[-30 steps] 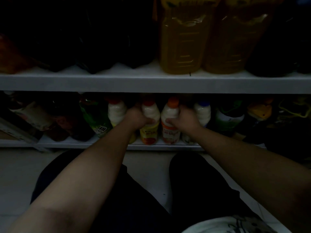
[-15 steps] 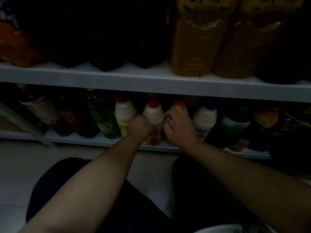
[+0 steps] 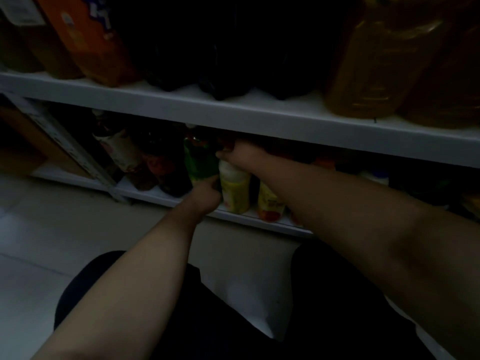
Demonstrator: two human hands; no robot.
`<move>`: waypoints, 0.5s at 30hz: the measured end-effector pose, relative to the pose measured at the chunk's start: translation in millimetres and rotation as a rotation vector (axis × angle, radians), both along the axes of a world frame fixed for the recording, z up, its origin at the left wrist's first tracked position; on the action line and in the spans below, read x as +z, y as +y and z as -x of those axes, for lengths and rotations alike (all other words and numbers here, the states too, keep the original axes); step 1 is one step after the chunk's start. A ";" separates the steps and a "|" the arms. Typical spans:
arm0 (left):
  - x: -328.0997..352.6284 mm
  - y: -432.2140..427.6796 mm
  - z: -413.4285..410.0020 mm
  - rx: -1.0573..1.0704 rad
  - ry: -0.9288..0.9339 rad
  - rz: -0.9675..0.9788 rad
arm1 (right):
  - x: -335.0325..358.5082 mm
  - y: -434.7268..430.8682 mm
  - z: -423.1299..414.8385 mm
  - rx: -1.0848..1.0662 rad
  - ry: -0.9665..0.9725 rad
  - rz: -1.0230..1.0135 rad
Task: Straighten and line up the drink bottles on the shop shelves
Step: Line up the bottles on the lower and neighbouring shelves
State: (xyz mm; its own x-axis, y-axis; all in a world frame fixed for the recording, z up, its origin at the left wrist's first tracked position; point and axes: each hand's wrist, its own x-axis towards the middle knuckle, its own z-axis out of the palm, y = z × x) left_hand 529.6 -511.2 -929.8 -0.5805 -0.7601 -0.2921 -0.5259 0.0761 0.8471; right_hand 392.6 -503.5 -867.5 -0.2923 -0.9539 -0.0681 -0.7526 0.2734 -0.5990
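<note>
While the yellow-label bottle (image 3: 235, 189) stands at the bottom shelf's (image 3: 140, 194) front beside a green bottle (image 3: 198, 162), your right hand (image 3: 242, 154) clamps its grip on the top, likely to square it. Your left hand (image 3: 206, 196) meets the base, and its grip cannot be told.

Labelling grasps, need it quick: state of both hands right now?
Left hand: curled low between green bottle and yellow-label bottle; grip cannot be told.
Right hand: holding yellow-label bottle's top.

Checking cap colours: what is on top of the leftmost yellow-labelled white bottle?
The right hand grips the top of the white bottle. The cap beneath is covered, so its colour cannot be seen.
</note>
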 end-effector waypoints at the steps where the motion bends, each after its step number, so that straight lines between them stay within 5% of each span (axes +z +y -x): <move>1: -0.1 -1.4 -1.4 -0.036 0.008 -0.016 | -0.9 -3.1 -2.6 -0.029 -0.053 0.019; 15: 4.1 -15.1 -2.7 -0.083 -0.027 -0.048 | 9.0 2.2 23.5 0.130 0.139 -0.081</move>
